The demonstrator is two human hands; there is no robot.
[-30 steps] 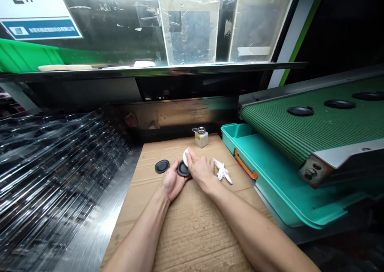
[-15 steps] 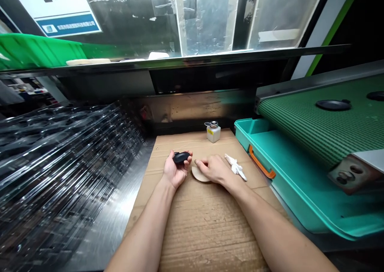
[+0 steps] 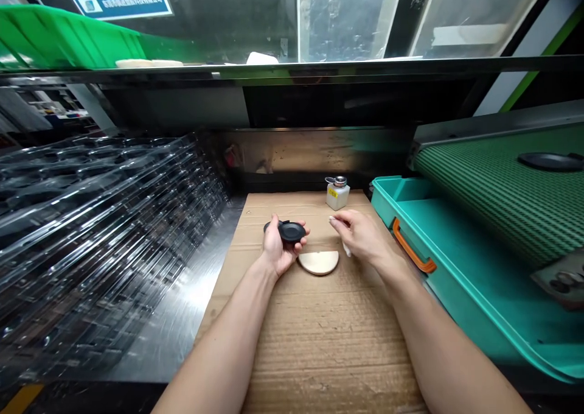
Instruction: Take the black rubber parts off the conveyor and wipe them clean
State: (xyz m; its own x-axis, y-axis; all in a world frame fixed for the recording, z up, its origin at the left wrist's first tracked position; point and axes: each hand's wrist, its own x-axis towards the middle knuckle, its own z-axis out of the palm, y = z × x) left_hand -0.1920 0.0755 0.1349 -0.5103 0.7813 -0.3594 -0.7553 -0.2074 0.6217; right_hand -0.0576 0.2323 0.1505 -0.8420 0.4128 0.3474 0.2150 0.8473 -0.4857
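In my left hand (image 3: 280,248) lies a round black part (image 3: 292,232), its flat face turned up, with my fingers wrapped around its edges. My right hand (image 3: 358,234) is pinched on a white cloth (image 3: 347,249), which hangs mostly hidden below the fingers. Between and a little below the hands, a pale half-round pad (image 3: 319,262) rests on the cardboard (image 3: 319,335). Behind my right hand stands a small white bottle (image 3: 337,195) with a metal cap and a yellow label.
Stacked clear plastic trays (image 3: 91,219) fill the left side. A teal bin (image 3: 465,268) with an orange handle stands at the right, under a green conveyor belt (image 3: 502,189) bearing a black part. A green crate (image 3: 68,39) sits on the shelf above.
My right hand has left the pale pad, moved right and taken hold of the white cloth. My left hand still holds the black part, now tilted more face up. The camera view has shifted.
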